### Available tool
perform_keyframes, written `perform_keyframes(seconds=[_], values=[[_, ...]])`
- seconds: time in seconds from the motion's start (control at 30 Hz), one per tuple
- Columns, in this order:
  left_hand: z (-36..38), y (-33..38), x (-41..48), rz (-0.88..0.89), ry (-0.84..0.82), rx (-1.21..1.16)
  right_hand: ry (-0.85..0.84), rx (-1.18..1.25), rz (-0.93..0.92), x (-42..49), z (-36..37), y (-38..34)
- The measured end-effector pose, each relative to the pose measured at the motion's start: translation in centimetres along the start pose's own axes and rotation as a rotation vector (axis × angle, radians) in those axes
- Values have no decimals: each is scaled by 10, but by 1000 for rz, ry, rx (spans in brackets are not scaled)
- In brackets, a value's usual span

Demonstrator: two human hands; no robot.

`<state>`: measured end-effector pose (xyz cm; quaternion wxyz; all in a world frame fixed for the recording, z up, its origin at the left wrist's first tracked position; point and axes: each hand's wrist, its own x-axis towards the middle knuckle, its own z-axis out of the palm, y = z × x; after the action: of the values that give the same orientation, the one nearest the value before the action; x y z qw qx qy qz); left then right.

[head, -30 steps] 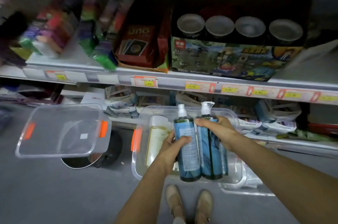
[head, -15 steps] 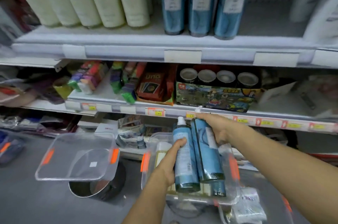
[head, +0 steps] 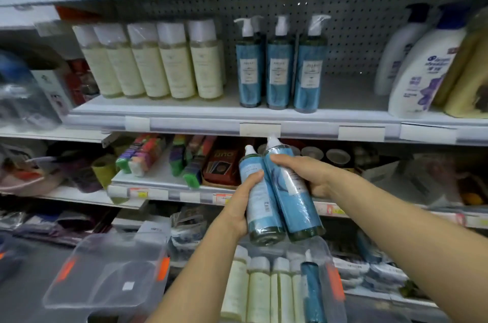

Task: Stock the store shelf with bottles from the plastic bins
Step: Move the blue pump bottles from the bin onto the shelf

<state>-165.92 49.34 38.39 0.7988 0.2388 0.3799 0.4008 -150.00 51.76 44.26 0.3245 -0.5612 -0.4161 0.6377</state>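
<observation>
Store shelving with a pegboard back fills the head view. Both bare forearms rise from the bottom edge, side by side, reaching up and forward toward the shelf (head: 211, 111). The left hand (head: 241, 209) grips the left bottle (head: 260, 206) at mid-body, thumb pressed on the label and the other fingers hidden behind it. The right hand (head: 309, 175) wraps its curled fingers over the upper half of the right bottle (head: 295, 204). The two blue pump bottles touch, tilted slightly left, their tops just under the shelf's price strip. On the shelf stand cream bottles (head: 174, 64) at left, blue bottles (head: 277, 72) at centre and white bottles (head: 422, 66) at right. Below the hands a clear bin (head: 335, 278) with orange clips holds cream bottles and one blue one; the frame cuts off its base. A second bin (head: 105, 275) lies lower left, blurred. Goods on the lower shelves are too smeared to identify.
</observation>
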Motion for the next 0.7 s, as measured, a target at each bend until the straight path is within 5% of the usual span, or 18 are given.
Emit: perform_keyframes(seconds=[0.3,0.7], values=[[40,46,9,225,17,159,129,28,-255,-19,-15,-31],[110,88,29,372,138,167,547,65,-540,-30,-83,-98]])
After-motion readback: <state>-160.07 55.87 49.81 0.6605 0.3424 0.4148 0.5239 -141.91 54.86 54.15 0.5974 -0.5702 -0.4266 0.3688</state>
